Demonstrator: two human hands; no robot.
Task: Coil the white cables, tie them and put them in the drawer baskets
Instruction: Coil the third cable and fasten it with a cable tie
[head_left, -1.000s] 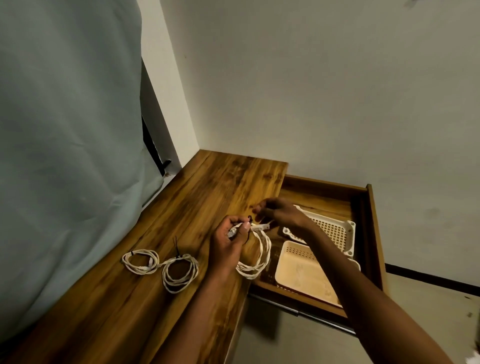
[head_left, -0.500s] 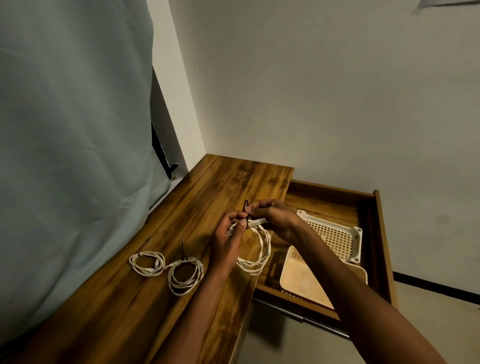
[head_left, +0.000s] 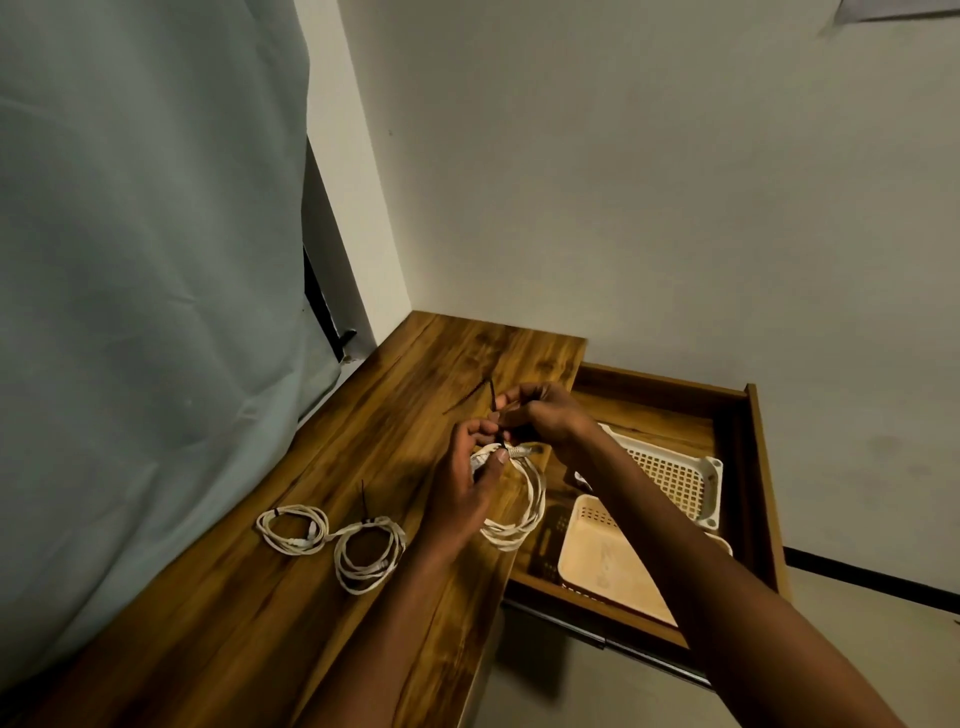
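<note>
My left hand pinches the top of a coiled white cable that hangs over the wooden desk's right edge. My right hand grips a thin black tie wrapped at the coil's top, its tail sticking up and left. Two more coiled white cables lie on the desk to the left, one small and one beside it with a black tie standing up. The open drawer holds a white basket and a peach basket.
The wooden desk runs along a pale green curtain on the left. A white wall stands behind. The drawer juts out to the right over the grey floor.
My right hand has pulled the black tie up and to the left, away from the coil, so its tail now stands longer. The camera view shifted slightly.
</note>
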